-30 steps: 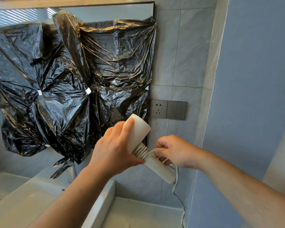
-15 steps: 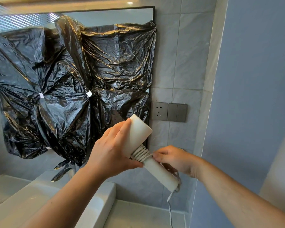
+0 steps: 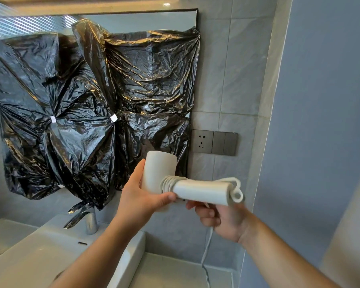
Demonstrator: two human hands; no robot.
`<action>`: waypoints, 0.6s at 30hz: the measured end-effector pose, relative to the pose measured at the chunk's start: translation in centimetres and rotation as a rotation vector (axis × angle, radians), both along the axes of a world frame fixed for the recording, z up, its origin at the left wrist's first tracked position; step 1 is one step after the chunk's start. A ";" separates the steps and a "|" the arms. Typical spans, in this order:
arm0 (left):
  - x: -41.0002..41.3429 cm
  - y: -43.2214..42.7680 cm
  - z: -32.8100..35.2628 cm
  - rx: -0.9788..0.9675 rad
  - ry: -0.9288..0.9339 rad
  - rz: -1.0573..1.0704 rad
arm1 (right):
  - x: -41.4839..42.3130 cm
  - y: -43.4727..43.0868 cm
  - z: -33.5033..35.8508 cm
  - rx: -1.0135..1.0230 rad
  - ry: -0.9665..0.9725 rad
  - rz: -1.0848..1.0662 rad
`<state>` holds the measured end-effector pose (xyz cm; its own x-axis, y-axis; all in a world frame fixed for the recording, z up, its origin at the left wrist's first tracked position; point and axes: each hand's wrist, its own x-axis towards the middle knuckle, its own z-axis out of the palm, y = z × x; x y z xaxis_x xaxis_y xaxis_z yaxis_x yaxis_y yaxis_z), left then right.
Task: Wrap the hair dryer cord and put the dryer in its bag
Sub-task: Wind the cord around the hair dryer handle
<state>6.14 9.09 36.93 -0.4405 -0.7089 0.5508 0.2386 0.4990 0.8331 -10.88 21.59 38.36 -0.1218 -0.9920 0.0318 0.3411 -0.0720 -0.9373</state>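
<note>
A white hair dryer [image 3: 158, 171] is held up in front of the wall. My left hand [image 3: 141, 196] grips its barrel, thumb under the neck. The handle [image 3: 202, 192] now points right and level. Several turns of white cord [image 3: 168, 182] sit wound at the top of the handle. My right hand [image 3: 220, 219] is under the handle with fingers curled round the cord, whose loose end [image 3: 206, 252] hangs down toward the counter. No dryer bag is in view.
Black plastic sheeting [image 3: 87, 113] covers the mirror. A grey socket and switch plate [image 3: 214, 142] sits on the tiled wall. Below left is a white basin [image 3: 40, 258] with a chrome tap [image 3: 90, 223]. A blue wall [image 3: 324, 121] stands close on the right.
The dryer has turned so its handle swung up from pointing down-right to level. My right hand dropped from the coil to below the handle, carrying the cord round.
</note>
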 end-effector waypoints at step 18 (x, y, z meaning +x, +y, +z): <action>-1.3 1.5 -0.2 -0.323 -0.337 0.628 | 3.6 -0.2 -0.6 0.201 1.115 -0.428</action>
